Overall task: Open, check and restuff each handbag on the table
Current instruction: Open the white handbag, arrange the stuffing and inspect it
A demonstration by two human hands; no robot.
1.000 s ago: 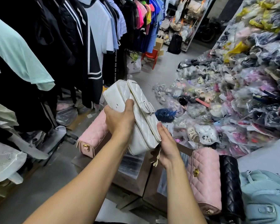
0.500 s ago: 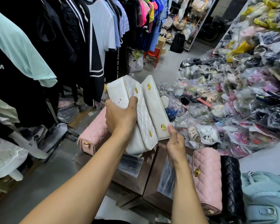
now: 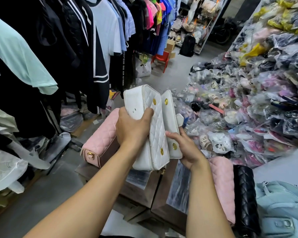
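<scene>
Fingers (image 3: 170, 134) of the right hand (image 3: 187, 150) now pinch the open flap (image 3: 168, 109) higher up than before; the left hand (image 3: 131, 129) still squeezes the white bag (image 3: 156, 131).

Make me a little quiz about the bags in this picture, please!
1. True or false: the flap of the white handbag is snapped shut.
2. Which hand grips the white handbag's body? A. left hand B. right hand C. neither
3. What colour is the handbag between the right-side pink handbag and the light blue bag?

Key: 1. False; it hangs open, gold snaps showing. 2. A; the right hand pinches the flap. 3. Black handbag.
</scene>
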